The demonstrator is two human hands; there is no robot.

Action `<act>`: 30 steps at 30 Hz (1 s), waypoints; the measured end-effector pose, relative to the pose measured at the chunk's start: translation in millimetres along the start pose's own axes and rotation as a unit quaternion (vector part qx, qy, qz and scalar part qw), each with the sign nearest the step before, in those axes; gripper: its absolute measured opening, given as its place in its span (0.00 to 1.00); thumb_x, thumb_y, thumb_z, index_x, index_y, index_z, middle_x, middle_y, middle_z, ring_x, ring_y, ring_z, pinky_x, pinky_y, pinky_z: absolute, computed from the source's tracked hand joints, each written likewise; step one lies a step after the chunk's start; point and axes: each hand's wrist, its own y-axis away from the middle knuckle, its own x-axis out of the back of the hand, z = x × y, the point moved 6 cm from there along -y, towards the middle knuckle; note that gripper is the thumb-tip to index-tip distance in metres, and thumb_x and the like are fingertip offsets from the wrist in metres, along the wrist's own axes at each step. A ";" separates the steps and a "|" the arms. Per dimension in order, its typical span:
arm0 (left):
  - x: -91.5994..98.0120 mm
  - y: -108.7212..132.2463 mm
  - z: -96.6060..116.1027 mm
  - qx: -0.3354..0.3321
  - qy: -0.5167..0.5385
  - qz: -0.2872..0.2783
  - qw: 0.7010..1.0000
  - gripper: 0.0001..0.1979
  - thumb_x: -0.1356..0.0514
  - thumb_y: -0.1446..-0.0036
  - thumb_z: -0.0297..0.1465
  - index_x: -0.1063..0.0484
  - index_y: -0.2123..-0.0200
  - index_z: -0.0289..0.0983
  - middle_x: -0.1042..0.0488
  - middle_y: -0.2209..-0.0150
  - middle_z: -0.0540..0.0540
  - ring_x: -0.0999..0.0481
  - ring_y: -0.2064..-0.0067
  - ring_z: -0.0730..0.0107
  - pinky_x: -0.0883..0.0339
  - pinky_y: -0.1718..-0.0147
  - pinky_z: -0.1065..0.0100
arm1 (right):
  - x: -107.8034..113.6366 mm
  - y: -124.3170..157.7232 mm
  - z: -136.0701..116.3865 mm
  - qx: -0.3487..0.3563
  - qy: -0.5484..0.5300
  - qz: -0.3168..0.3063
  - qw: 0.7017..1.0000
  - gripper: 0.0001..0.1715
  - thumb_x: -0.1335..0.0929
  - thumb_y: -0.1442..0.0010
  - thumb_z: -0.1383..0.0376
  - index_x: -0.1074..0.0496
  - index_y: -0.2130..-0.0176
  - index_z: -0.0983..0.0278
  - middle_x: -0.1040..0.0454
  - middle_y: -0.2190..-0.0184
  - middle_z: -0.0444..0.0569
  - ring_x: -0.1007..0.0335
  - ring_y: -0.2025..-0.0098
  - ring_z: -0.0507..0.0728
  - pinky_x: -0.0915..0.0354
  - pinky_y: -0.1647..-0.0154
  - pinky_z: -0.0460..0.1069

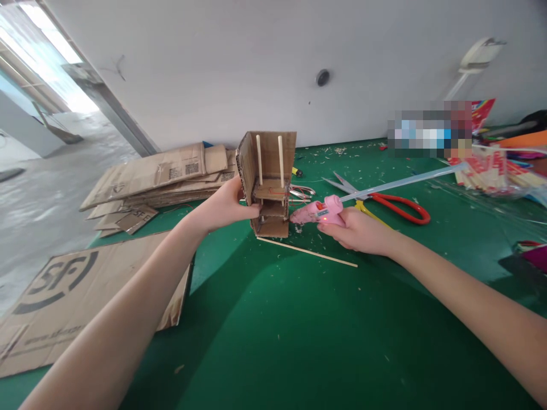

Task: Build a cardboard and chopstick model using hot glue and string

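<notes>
My left hand (pixel 231 203) grips the left side of a small cardboard structure (pixel 273 154), its thumb on the front edge. The structure has shelf-like layers, and two pale wooden sticks (pixel 281 160) stand in its upper part. In my right hand (pixel 359 230) is a pink glue gun (pixel 327 210) with a lit orange light. Its nozzle points left, at or very close to the lower right edge of the cardboard; I cannot tell whether they touch. A long translucent glue stick (pixel 397 182) sticks out of the gun's back. One thin wooden stick (pixel 307 251) lies just below the structure.
Red-handled scissors (pixel 401 206) lie open behind my right hand, with a yellow handle (pixel 371 213) beside them. Stacked cardboard sheets (pixel 149 171) and a large printed piece (pixel 85 285) are at left. Bagged craft sticks (pixel 491 171) lie at right. A white wall (pixel 256 68) borders the green table (pixel 277 341).
</notes>
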 end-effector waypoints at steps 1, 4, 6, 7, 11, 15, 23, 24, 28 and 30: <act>0.2 0.1 -0.1 0.002 -0.001 0.001 1.000 0.21 0.34 0.57 0.30 0.30 0.56 0.35 0.22 0.55 0.43 0.24 0.49 0.52 0.29 0.50 0.57 | -0.3 0.2 0.5 0.001 -0.008 0.000 1.000 0.24 0.37 0.38 0.51 0.42 0.79 0.61 0.38 0.87 0.41 0.45 0.85 0.48 0.49 0.82 0.46; 0.4 0.5 -0.3 0.001 -0.001 0.000 1.000 0.21 0.34 0.57 0.30 0.30 0.56 0.36 0.22 0.55 0.44 0.24 0.50 0.53 0.28 0.51 0.58 | -1.5 1.1 3.8 -0.015 -0.030 -0.009 0.999 0.23 0.37 0.38 0.51 0.41 0.77 0.61 0.38 0.87 0.41 0.44 0.86 0.48 0.47 0.82 0.46; 0.3 0.9 -0.2 -0.003 0.002 -0.003 1.000 0.21 0.34 0.56 0.30 0.30 0.56 0.36 0.22 0.54 0.44 0.24 0.50 0.54 0.28 0.50 0.59 | -1.4 1.6 5.0 -0.028 -0.036 -0.011 0.999 0.23 0.37 0.38 0.50 0.41 0.77 0.61 0.38 0.87 0.41 0.44 0.86 0.48 0.46 0.83 0.46; 0.4 1.0 -0.1 -0.003 0.003 -0.002 1.000 0.21 0.34 0.56 0.30 0.30 0.56 0.36 0.22 0.54 0.44 0.24 0.50 0.54 0.28 0.50 0.59 | -1.3 1.8 4.8 -0.031 -0.037 -0.012 0.999 0.23 0.37 0.38 0.50 0.41 0.76 0.61 0.38 0.87 0.41 0.44 0.86 0.48 0.46 0.82 0.46; 0.8 1.6 1.4 0.001 0.001 0.005 1.000 0.21 0.35 0.57 0.30 0.30 0.56 0.35 0.23 0.53 0.43 0.25 0.49 0.53 0.29 0.49 0.57 | -1.2 2.7 1.3 -0.037 -0.033 -0.018 0.999 0.22 0.38 0.38 0.51 0.40 0.76 0.62 0.38 0.87 0.41 0.43 0.85 0.49 0.45 0.81 0.47; 0.3 1.6 3.0 0.001 -0.006 0.002 1.000 0.23 0.35 0.57 0.30 0.30 0.54 0.35 0.23 0.52 0.42 0.25 0.48 0.52 0.30 0.48 0.55 | 1.7 3.4 -4.9 -0.006 -0.012 0.000 1.000 0.22 0.38 0.37 0.52 0.41 0.76 0.62 0.38 0.86 0.41 0.43 0.84 0.48 0.46 0.79 0.47; 2.5 0.8 -1.6 0.002 -0.008 0.033 0.999 0.24 0.35 0.57 0.30 0.34 0.54 0.36 0.24 0.52 0.42 0.26 0.47 0.53 0.31 0.48 0.58 | -0.5 2.5 -5.5 0.021 -0.025 -0.011 0.999 0.23 0.38 0.37 0.52 0.42 0.77 0.62 0.40 0.87 0.39 0.46 0.84 0.48 0.48 0.79 0.47; 3.4 0.6 -1.7 0.002 -0.004 0.041 0.999 0.24 0.35 0.57 0.30 0.34 0.54 0.35 0.24 0.52 0.42 0.26 0.47 0.53 0.30 0.48 0.58 | -0.4 3.4 -3.5 0.018 -0.038 -0.011 0.999 0.23 0.38 0.37 0.52 0.42 0.77 0.62 0.41 0.87 0.39 0.46 0.84 0.48 0.48 0.80 0.47; 13.6 1.7 -2.4 0.018 -0.013 0.074 0.997 0.22 0.35 0.56 0.31 0.32 0.55 0.34 0.23 0.53 0.42 0.24 0.49 0.53 0.30 0.49 0.56 | 0.9 10.2 6.6 0.007 -0.137 -0.031 0.990 0.19 0.36 0.38 0.51 0.38 0.72 0.62 0.43 0.89 0.36 0.49 0.87 0.47 0.50 0.83 0.45; 23.2 3.4 -3.5 0.033 -0.009 0.095 0.995 0.22 0.36 0.56 0.31 0.32 0.55 0.33 0.23 0.54 0.42 0.24 0.51 0.53 0.28 0.51 0.56 | 5.8 12.3 8.4 0.022 -0.191 -0.017 0.981 0.17 0.34 0.39 0.52 0.36 0.69 0.63 0.43 0.90 0.35 0.51 0.88 0.47 0.51 0.85 0.45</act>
